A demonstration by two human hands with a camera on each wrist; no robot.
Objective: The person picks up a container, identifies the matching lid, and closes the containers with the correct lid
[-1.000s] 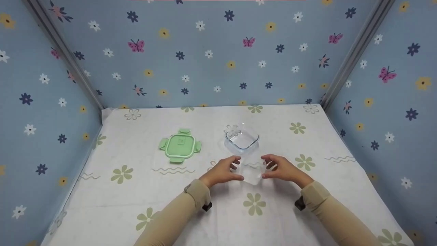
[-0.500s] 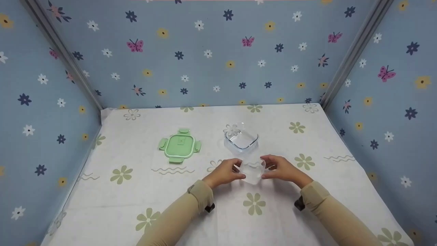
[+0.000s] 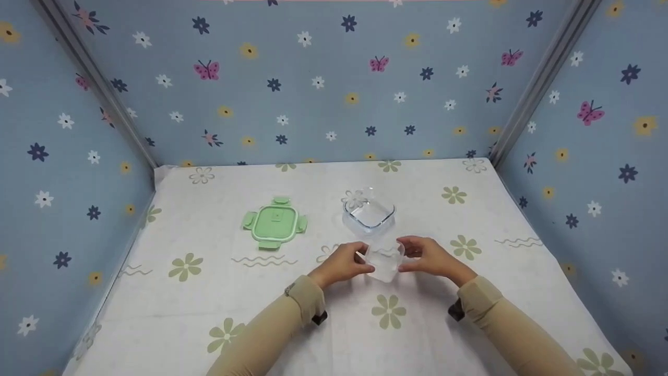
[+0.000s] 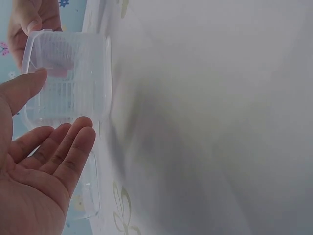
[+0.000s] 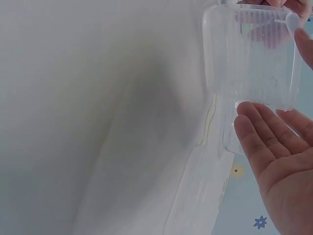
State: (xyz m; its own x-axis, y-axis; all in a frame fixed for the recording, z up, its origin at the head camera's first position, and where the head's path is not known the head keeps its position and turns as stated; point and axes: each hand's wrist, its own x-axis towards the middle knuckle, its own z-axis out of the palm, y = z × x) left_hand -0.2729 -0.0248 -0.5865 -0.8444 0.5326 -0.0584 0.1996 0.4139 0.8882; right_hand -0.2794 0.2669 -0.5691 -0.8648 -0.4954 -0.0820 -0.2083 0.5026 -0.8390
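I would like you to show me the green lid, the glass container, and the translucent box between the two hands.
Green lid (image 3: 275,222): head view, middle panel.
Glass container (image 3: 369,214): head view, its inside.
Translucent box (image 4: 89,81): left wrist view, side wall.

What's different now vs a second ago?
The left hand shifted slightly right, closing in on the clear plastic box. Whether it has a firm hold is unclear. The box, right hand, green lid and glass dish stayed about where they were.
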